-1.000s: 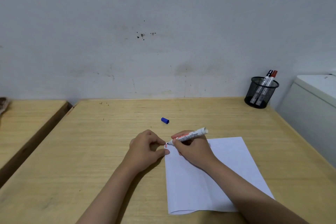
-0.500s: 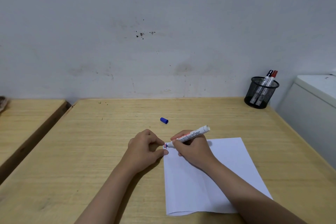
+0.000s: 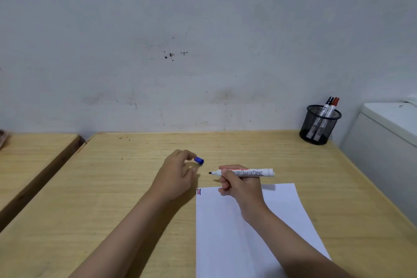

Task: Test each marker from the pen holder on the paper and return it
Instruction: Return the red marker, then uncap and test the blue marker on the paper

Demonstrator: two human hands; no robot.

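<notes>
My right hand (image 3: 241, 184) grips a white uncapped marker (image 3: 250, 172), held level just beyond the far edge of the white paper (image 3: 243, 232), tip pointing left. Short coloured strokes (image 3: 198, 191) mark the paper's far left corner. My left hand (image 3: 174, 176) reaches forward, fingertips at the blue cap (image 3: 199, 160) on the table; whether they grip it I cannot tell. A black mesh pen holder (image 3: 319, 127) at the far right corner holds a black-capped marker (image 3: 327, 104) and a red-capped marker (image 3: 334, 103).
The wooden table (image 3: 112, 187) meets a grey wall at the back. A second wooden surface (image 3: 29, 156) lies to the left across a gap. A white cabinet (image 3: 388, 142) stands to the right of the table.
My right hand lifted the marker off the paper's corner and turned it level. My left hand left the paper edge and moved forward to the blue cap.
</notes>
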